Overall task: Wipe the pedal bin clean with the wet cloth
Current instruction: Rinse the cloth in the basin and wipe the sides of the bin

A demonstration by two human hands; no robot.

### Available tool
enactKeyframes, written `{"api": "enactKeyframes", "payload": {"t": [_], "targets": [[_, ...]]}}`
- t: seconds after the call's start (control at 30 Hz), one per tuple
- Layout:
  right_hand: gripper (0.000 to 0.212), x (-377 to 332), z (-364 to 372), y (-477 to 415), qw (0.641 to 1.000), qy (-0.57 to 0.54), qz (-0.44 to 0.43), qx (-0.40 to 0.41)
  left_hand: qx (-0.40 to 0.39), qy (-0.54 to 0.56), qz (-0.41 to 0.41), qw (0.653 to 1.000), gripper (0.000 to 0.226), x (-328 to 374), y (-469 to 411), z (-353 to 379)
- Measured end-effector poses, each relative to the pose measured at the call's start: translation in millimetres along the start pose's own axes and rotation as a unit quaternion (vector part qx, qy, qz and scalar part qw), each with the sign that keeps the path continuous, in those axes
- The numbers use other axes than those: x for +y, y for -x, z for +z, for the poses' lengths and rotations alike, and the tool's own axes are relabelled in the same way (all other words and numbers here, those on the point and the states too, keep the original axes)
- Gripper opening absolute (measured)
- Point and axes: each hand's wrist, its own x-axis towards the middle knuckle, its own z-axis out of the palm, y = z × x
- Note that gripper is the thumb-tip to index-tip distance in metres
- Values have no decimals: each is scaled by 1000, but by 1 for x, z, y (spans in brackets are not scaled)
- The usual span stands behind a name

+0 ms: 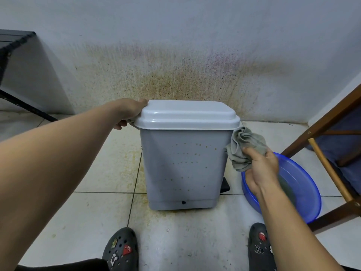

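A grey pedal bin [183,167] with a pale lid [186,114] stands on the tiled floor against the wall. Small yellowish spots dot its side facing me, and its black pedal [226,185] pokes out at the lower right. My left hand [129,112] grips the lid's left edge. My right hand [261,169] holds a crumpled grey-green cloth [244,147] bunched up against the bin's upper right corner, just under the lid rim.
A blue plastic basin [300,190] with water sits on the floor right of the bin, below my right arm. A wooden chair frame [320,153] stands at the right, a dark table [11,47] at the far left. The wall and floor tiles are stained yellow-brown. My two feet in dark clogs are at the bottom.
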Motion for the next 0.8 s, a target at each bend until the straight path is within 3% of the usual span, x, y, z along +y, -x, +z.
{"api": "enactKeyframes", "payload": {"t": [0.2, 0.3, 0.43, 0.63, 0.8], "targets": [[32, 22, 17, 11, 990, 95, -98, 28, 9, 8, 5, 1000, 63, 1, -2, 1], [24, 22, 23, 14, 954, 244, -165, 47, 7, 18, 6, 1000, 62, 1, -5, 1], [20, 19, 31, 16, 911, 366, -181, 61, 8, 25, 8, 1000, 64, 1, -8, 1], [26, 34, 49, 19, 893, 370, -234, 109, 10, 34, 23, 999, 60, 2, -7, 2], [37, 51, 78, 31, 893, 360, -262, 67, 19, 38, 24, 999, 60, 2, -6, 1]]}}
